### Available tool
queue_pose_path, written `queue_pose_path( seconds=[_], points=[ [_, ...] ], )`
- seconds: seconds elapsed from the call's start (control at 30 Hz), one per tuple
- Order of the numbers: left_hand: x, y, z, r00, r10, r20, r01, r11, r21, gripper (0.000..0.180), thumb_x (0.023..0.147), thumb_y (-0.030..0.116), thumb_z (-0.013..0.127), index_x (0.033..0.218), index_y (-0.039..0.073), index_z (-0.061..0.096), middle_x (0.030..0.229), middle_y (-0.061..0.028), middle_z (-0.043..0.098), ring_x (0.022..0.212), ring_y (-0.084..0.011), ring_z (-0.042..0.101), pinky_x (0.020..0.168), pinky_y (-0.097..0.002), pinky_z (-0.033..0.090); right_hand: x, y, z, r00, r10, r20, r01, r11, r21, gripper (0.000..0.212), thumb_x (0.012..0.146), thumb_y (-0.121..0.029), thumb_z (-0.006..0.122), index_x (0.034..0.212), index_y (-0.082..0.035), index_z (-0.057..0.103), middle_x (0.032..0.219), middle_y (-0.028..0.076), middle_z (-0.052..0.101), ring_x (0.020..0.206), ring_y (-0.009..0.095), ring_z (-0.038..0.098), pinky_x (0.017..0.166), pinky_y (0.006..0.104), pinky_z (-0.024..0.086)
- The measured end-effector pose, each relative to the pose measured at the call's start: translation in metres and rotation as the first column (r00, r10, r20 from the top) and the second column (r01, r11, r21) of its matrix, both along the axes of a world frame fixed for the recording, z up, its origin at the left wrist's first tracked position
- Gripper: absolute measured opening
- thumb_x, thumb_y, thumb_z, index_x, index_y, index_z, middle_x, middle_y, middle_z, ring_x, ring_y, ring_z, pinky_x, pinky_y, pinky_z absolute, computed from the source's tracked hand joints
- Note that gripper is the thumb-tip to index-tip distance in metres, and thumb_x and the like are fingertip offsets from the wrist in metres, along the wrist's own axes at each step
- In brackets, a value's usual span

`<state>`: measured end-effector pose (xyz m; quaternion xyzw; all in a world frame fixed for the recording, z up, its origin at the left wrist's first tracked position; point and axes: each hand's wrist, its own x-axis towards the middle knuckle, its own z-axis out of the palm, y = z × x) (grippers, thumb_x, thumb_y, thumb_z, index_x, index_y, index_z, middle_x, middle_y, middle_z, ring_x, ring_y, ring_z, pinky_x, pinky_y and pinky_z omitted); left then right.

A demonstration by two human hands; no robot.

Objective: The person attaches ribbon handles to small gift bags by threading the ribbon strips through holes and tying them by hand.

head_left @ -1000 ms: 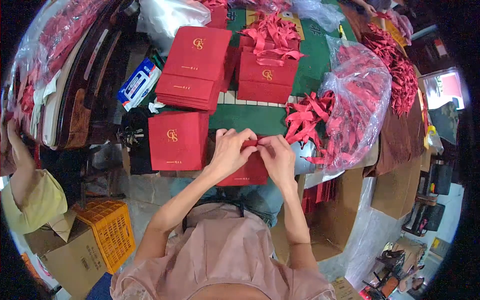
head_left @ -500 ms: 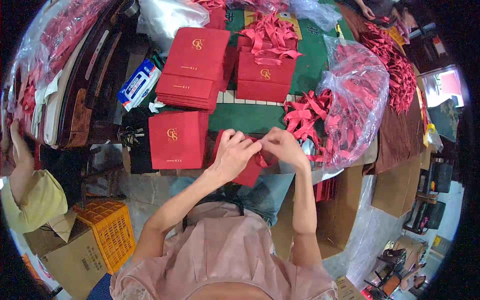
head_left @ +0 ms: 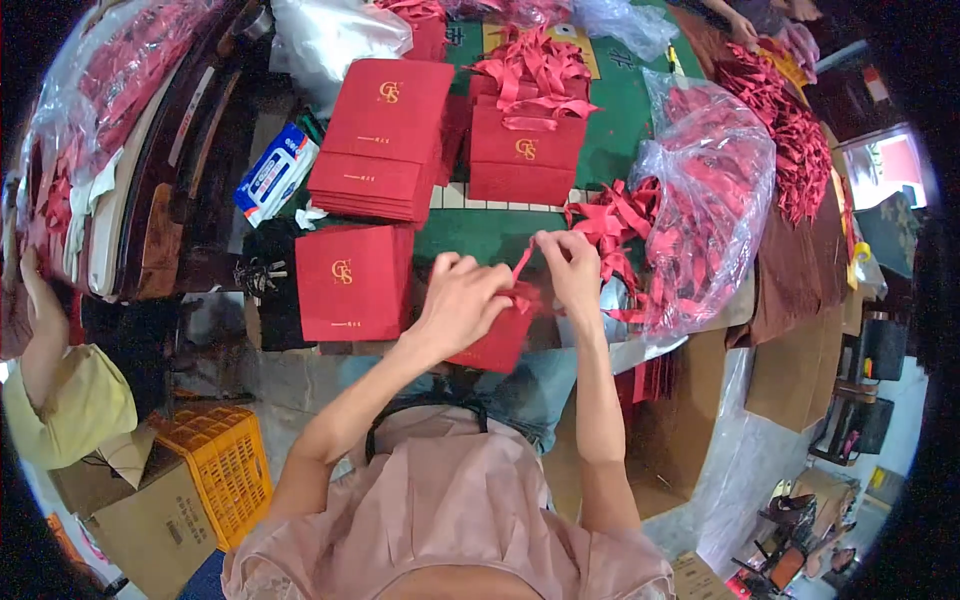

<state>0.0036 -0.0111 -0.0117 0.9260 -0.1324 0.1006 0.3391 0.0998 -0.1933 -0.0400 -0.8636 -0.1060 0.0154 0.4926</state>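
Pinching a red ribbon [head_left: 524, 260] above a red bag [head_left: 490, 348], in the head view.
At the near edge of the green table [head_left: 460, 234], the left hand [head_left: 458, 304] pinches the bag's upper part, seemingly to steady it; the right hand [head_left: 572, 268] pinches the ribbon's upper end. Loose ribbons [head_left: 612, 224] lie beside, perhaps for easy reach.

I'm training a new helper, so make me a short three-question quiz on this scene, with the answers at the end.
1. Which hand pinches the raised end of the red ribbon? A) left B) right
2. True or false: the clear plastic bag of ribbons lies to the right of the front stack of red gift bags.
3. Fill in: the wipes packet is white and ____.
Key: 1. B, the right hand. 2. True. 3. Blue.
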Motion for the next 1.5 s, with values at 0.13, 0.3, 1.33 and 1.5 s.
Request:
queue_pose_path(
  seconds=[0.13,0.3,1.33,1.5],
  points=[
    [0.008,0.003,-0.005,0.995,0.071,-0.072,-0.075,0.996,-0.058,0.026,0.079,0.014,0.076,0.097,0.011,0.057,0.086,-0.0057,0.068,0.080,-0.0286,0.062,0.085,-0.0437,0.038,-0.017,-0.026,0.024,0.973,0.226,-0.039,-0.229,0.972,-0.061,0.021,0.093,-0.021,0.066,0.098,-0.002,0.073,0.088,0.016,0.065,0.087,0.030,0.064,0.078,0.0378,0.050],
    [0.018,0.000,-0.008,0.989,0.144,-0.033,-0.145,0.989,-0.028,0.025,0.081,0.015,0.075,0.097,0.011,0.057,0.086,-0.0043,0.068,0.084,-0.0276,0.061,0.086,-0.0426,0.037,-0.043,-0.038,0.042,0.949,0.312,-0.053,-0.311,0.889,-0.336,0.022,0.087,-0.023,0.074,0.092,-0.001,0.070,0.089,0.015,0.068,0.084,0.033,0.065,0.076,0.0393,0.051],
    [-0.052,-0.018,-0.010,0.949,0.050,-0.311,-0.180,0.897,-0.403,0.011,0.099,0.010,0.055,0.104,0.000,0.053,0.089,-0.0124,0.061,0.078,-0.0255,0.061,0.071,-0.0346,0.050,-0.033,-0.006,0.019,0.999,-0.033,0.021,0.037,0.979,-0.199,0.021,0.091,-0.013,0.066,0.107,0.000,0.066,0.091,0.017,0.071,0.085,0.035,0.068,0.077,0.0410,0.052],
    [-0.044,-0.003,-0.009,0.920,0.129,-0.371,-0.295,0.850,-0.437,0.024,0.091,0.016,0.069,0.110,0.002,0.066,0.091,-0.0157,0.065,0.080,-0.0292,0.066,0.071,-0.0381,0.052,-0.049,-0.001,0.057,0.959,0.123,0.256,-0.099,0.989,-0.107,0.039,0.080,-0.009,0.079,0.115,-0.003,0.063,0.111,0.014,0.061,0.097,0.032,0.063,0.084,0.0393,0.052]
  ],
)
